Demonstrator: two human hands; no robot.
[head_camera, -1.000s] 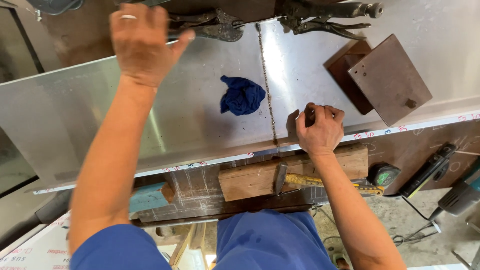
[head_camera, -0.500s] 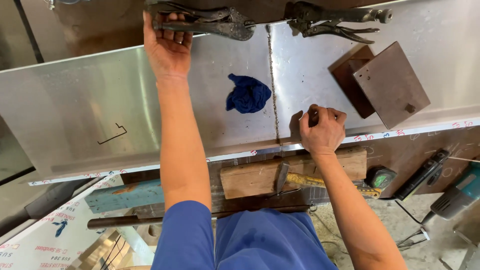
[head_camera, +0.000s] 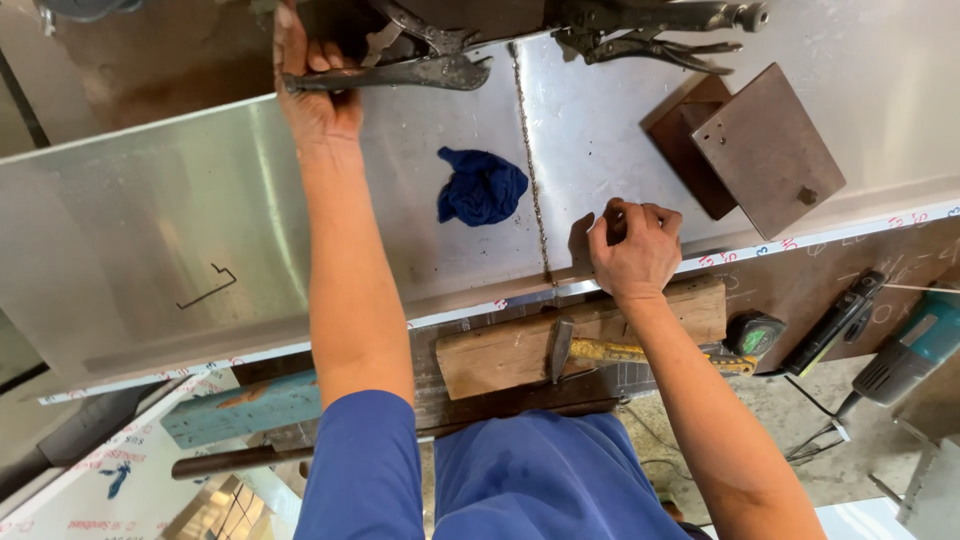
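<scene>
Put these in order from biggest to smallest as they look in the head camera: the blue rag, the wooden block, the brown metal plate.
1. Wooden block
2. Brown metal plate, fairly close to the block in size
3. Blue rag, clearly the smallest

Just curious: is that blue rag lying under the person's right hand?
No, the blue rag lies bare on the metal sheet, apart from the right hand.
</scene>
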